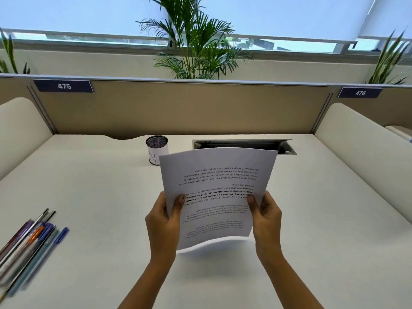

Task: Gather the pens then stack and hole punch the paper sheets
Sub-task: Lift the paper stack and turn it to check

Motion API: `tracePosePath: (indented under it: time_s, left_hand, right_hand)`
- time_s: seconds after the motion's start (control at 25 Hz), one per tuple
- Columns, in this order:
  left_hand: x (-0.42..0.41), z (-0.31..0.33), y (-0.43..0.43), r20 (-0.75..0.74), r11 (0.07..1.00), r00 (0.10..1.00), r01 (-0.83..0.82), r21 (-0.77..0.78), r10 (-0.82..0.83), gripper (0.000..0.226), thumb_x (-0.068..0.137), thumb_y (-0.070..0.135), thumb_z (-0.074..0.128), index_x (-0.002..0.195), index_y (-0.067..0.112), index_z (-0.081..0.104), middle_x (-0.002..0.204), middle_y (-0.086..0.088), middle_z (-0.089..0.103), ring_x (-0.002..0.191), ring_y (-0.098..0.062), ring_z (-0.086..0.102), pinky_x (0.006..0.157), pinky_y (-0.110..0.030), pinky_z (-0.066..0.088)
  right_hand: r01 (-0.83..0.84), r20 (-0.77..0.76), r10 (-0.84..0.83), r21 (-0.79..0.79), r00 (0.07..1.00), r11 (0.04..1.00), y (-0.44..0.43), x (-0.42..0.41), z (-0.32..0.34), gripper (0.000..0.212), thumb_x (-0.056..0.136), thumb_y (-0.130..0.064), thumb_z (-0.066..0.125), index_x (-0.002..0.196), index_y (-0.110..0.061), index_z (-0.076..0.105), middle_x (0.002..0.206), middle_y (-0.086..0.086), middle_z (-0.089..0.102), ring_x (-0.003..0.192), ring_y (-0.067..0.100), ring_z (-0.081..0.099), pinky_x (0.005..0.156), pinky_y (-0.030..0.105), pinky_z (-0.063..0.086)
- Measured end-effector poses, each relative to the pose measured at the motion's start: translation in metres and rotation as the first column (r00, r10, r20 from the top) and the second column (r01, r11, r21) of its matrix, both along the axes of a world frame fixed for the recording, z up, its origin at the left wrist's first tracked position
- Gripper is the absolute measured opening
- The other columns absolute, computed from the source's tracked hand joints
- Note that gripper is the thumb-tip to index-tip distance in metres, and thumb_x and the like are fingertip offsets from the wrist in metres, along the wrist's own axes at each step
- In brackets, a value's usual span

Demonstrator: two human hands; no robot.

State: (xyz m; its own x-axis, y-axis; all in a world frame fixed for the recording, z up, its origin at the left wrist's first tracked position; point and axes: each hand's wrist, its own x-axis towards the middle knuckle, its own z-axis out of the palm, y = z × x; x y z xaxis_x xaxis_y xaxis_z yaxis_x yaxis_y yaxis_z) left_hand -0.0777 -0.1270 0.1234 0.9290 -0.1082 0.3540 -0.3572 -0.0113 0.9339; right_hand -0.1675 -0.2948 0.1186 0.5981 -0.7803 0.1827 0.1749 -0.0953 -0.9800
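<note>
I hold printed white paper sheets upright above the middle of the white desk, the text upside down to me. My left hand grips their left edge with the thumb on the front. My right hand grips the right edge the same way. The bottom edge curves just above the desk surface. Several pens lie side by side in a bundle at the desk's near left. No hole punch is in view.
A mesh pen cup with a white label stands at the back centre. An open cable hatch sits behind the sheets. Tan partition panels and curved white side dividers enclose the desk; plants stand beyond.
</note>
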Motion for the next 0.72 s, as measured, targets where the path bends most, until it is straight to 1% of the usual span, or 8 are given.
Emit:
tracePosePath:
  time_s: [0.08,0.16,0.24,0.28,0.36,0.44,0.56,0.72]
  left_hand:
    - [-0.002,0.001,0.000,-0.007,1.000,1.000,-0.004,-0.017,0.004,0.009,0.086,0.036,0.055,0.093,0.032,0.059,0.089,0.009,0.069,0.076,-0.014,0.065,0.058,-0.020,0.056]
    - [-0.004,-0.004,0.002,-0.014,1.000,1.000,-0.017,0.013,0.017,0.004,0.089,0.032,0.058,0.088,0.028,0.057,0.083,0.007,0.067,0.070,-0.016,0.061,0.055,-0.014,0.051]
    - [-0.006,-0.013,0.004,-0.019,0.998,0.999,-0.045,0.052,0.046,0.009,0.091,0.026,0.056,0.084,0.020,0.055,0.077,0.004,0.064,0.065,-0.015,0.054,0.052,-0.010,0.042]
    - [-0.007,-0.016,0.005,-0.017,0.997,0.998,-0.052,0.058,0.053,0.011,0.090,0.026,0.054,0.084,0.017,0.055,0.077,0.002,0.063,0.065,-0.015,0.054,0.052,-0.009,0.041]
    - [-0.009,-0.019,0.006,0.002,0.997,0.999,-0.053,0.060,0.053,0.017,0.090,0.029,0.052,0.089,0.013,0.057,0.081,0.000,0.065,0.070,-0.012,0.057,0.055,-0.007,0.043]
    - [-0.012,-0.022,0.006,-0.012,0.997,0.999,-0.049,0.059,0.049,0.023,0.089,0.031,0.052,0.093,0.009,0.058,0.085,-0.003,0.066,0.073,-0.012,0.058,0.056,-0.007,0.045]
    - [-0.014,-0.028,0.006,-0.040,0.996,0.998,-0.054,0.075,0.057,0.026,0.086,0.029,0.051,0.095,0.006,0.060,0.086,-0.006,0.066,0.072,-0.018,0.058,0.054,-0.007,0.044]
    - [-0.009,-0.027,0.009,-0.033,0.989,0.994,-0.105,0.102,0.109,0.013,0.092,0.013,0.053,0.087,0.009,0.064,0.075,0.002,0.066,0.064,-0.016,0.055,0.051,-0.009,0.042]
  right_hand:
    - [0.000,0.015,0.000,0.015,1.000,1.000,0.003,-0.003,-0.002,0.012,0.093,-0.013,0.054,0.097,-0.023,0.062,0.096,-0.004,0.072,0.082,0.016,0.067,0.064,0.023,0.057]
    - [-0.007,0.008,0.006,0.047,1.000,0.999,0.006,-0.004,-0.008,0.013,0.093,-0.011,0.056,0.098,-0.021,0.062,0.098,-0.001,0.071,0.085,0.017,0.067,0.063,0.019,0.055]
    - [-0.011,-0.003,0.011,0.065,1.000,0.998,0.009,-0.006,-0.015,0.015,0.093,-0.009,0.056,0.097,-0.022,0.062,0.099,-0.001,0.071,0.088,0.017,0.066,0.064,0.016,0.054]
    - [-0.012,-0.005,0.013,0.071,1.000,0.997,0.010,-0.006,-0.017,0.016,0.093,-0.009,0.056,0.096,-0.023,0.062,0.098,-0.003,0.071,0.087,0.014,0.066,0.065,0.016,0.054]
    - [-0.013,0.011,0.012,0.081,1.000,0.997,0.010,-0.007,-0.017,0.017,0.092,-0.009,0.056,0.095,-0.025,0.062,0.092,-0.010,0.072,0.082,0.007,0.066,0.064,0.015,0.054]
    - [-0.008,0.012,0.008,0.081,1.000,0.997,0.011,-0.009,-0.021,0.018,0.091,-0.009,0.058,0.094,-0.026,0.063,0.089,-0.014,0.073,0.082,0.005,0.066,0.066,0.015,0.053]
    - [0.001,-0.020,0.000,0.063,1.000,0.998,0.014,-0.010,-0.029,0.018,0.090,-0.010,0.061,0.097,-0.026,0.065,0.092,-0.008,0.073,0.089,0.012,0.067,0.068,0.015,0.052]
    - [-0.010,-0.030,0.011,0.052,0.999,0.999,0.010,-0.011,-0.027,0.009,0.090,-0.013,0.060,0.099,-0.015,0.063,0.099,0.003,0.071,0.094,0.023,0.065,0.065,0.017,0.054]
